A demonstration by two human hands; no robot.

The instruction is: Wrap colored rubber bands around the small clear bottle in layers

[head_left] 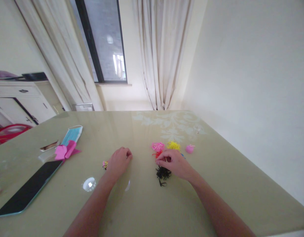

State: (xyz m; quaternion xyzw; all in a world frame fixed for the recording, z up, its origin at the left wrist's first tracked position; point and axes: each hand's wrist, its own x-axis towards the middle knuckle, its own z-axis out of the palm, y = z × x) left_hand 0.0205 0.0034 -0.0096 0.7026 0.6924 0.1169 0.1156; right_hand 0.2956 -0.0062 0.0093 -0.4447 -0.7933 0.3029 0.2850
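Small rubber bands lie sorted by colour around my right hand (pixel 175 162): a pink pile (pixel 158 146), a yellow pile (pixel 173 145), a red pile (pixel 157 154) and a black pile (pixel 163 172). Its thumb and index finger are pinched together just above the black bands; whatever they hold is too small to make out. A bit of blue shows behind this hand. My left hand (pixel 120 160) rests on the table with its fingers curled in, and their contents are hidden. Beside its wrist side sits a small pink, yellow and black cluster of bands (pixel 105 165), partly covered.
A pink round item (pixel 190 149) lies right of the piles. On the left are a dark tablet-like slab (pixel 31 187), pink folded paper (pixel 66 150), a blue face mask (pixel 72 135) and a brown strip (pixel 49 146). The glossy table (pixel 147 204) meets a wall at right.
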